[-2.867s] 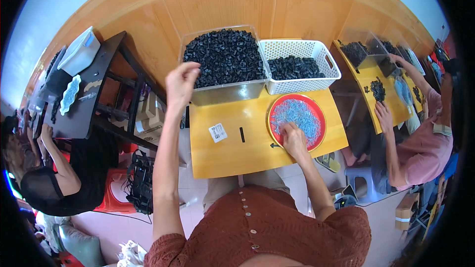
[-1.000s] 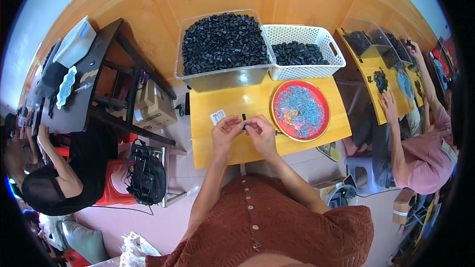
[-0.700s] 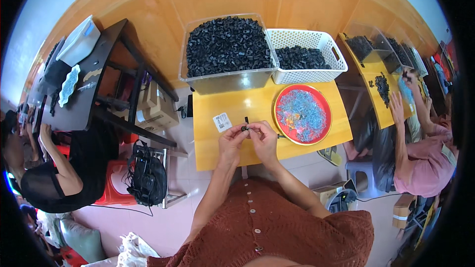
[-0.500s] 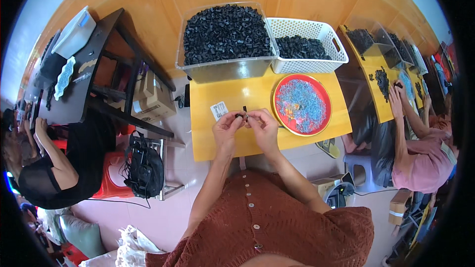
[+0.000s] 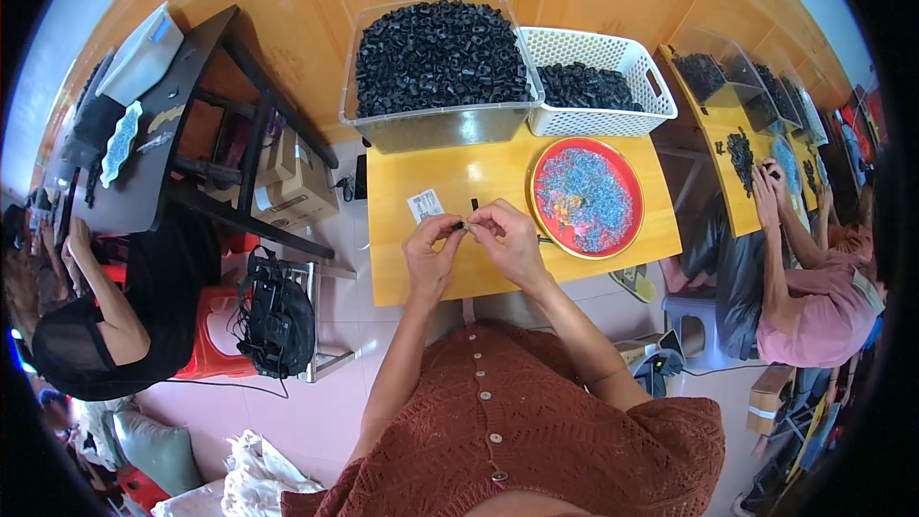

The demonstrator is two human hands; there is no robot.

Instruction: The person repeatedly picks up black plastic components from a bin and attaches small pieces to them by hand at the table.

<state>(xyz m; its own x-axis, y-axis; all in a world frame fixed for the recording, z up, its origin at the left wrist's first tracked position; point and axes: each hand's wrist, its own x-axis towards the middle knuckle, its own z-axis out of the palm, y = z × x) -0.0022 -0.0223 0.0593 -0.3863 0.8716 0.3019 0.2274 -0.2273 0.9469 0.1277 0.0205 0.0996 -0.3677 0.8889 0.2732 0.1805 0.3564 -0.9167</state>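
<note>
Hands: left hand [image 5: 433, 251] and right hand [image 5: 507, 239] meeting fingertip to fingertip above the yellow table [image 5: 421, 273], pinched narrow on a small black part [image 5: 461, 225] held between them.
Grip: both closed on that one piece; too small to tell whether something is being fitted into it.
Ahead of the hands: clear bin [image 5: 438, 124] heaped with black plastic parts [image 5: 436, 57]; beside it, further right, white basket [image 5: 598, 120] holding a lower layer of similar black pieces [image 5: 584, 86].
Right of the right hand: round red tray [image 5: 538, 220] spread with small blue pieces [image 5: 586, 196], near enough to reach.
Just beyond the fingertips: lone black piece [image 5: 474, 203] and small white label [image 5: 425, 205] lying on the tabletop.
Progress: judged early to middle; one piece in hand, clear bin still brimming, white basket only partly filled, tray still well covered.
Left to do: apparently most of the heap.
Surroundings: seated person in black [image 5: 115, 325] far to the left; another person in pink [image 5: 814, 287] handling black parts at a neighbouring yellow table [image 5: 713, 158] to the right.
</note>
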